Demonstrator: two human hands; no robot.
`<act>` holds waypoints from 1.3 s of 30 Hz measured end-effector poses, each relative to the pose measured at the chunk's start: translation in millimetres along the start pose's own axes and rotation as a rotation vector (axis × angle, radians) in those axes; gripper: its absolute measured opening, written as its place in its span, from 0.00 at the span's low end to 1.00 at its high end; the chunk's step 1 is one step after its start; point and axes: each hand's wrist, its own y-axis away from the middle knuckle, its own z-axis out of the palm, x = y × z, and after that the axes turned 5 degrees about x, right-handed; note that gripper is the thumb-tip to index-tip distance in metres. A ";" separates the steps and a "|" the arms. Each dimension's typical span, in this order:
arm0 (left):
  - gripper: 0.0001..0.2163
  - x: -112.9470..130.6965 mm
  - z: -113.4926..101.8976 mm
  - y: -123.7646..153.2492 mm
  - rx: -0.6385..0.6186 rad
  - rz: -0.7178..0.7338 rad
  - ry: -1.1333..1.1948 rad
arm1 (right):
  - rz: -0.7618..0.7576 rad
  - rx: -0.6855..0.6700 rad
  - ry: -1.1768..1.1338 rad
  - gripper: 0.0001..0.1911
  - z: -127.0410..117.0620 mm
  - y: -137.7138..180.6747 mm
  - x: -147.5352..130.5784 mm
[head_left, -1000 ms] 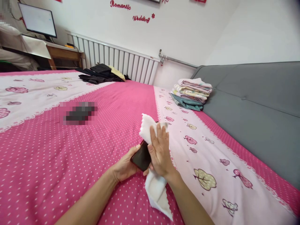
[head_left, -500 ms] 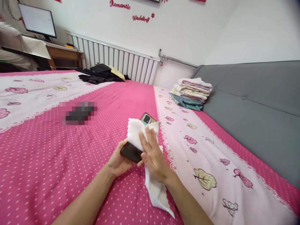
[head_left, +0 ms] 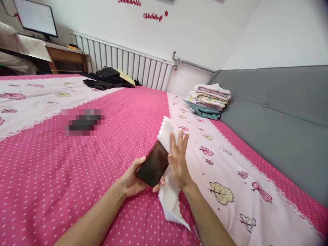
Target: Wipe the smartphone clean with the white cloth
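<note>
White cloth [head_left: 167,131] has apparently slid up the phone [head_left: 153,164].

The phone [head_left: 153,164] sits in the left hand [head_left: 132,180] above the bed [head_left: 77,164]. The cloth [head_left: 167,167] lies between phone and right hand [head_left: 178,162]. Folded towels [head_left: 208,99] sit far behind.

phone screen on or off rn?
Off, as far as it shows. The phone in the left hand shows a dark, blank glass face; the right hand presses a white cloth against its upper end.
</note>
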 end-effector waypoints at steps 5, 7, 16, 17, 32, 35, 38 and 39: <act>0.26 -1.7 -1.4 -2.0 -0.013 0.024 -0.048 | 0.073 0.019 0.001 0.32 -0.9 -0.1 -2.6; 0.23 0.3 -3.3 -1.5 0.026 0.068 -0.001 | 0.025 -0.034 0.004 0.34 2.7 2.3 -8.7; 0.13 2.3 -32.5 5.1 0.293 0.223 0.363 | -0.304 -0.321 0.017 0.34 11.1 7.4 -31.9; 0.13 1.5 -33.8 5.3 0.304 0.224 0.366 | -0.323 -0.338 0.013 0.34 10.2 7.0 -33.7; 0.16 15.4 -1.4 -7.1 0.599 0.259 0.408 | -0.364 -0.312 -0.181 0.11 2.1 -0.4 -27.9; 0.14 14.7 2.3 -7.1 0.608 0.256 0.384 | -0.332 -0.311 -0.190 0.09 -3.7 -2.8 -25.0; 0.11 12.8 0.5 -5.7 0.602 0.266 0.343 | -0.294 -0.274 -0.154 0.08 -7.8 -4.3 -19.6; 0.11 12.1 -1.2 -5.1 0.598 0.263 0.329 | -0.275 -0.258 -0.138 0.08 -9.8 -5.0 -17.5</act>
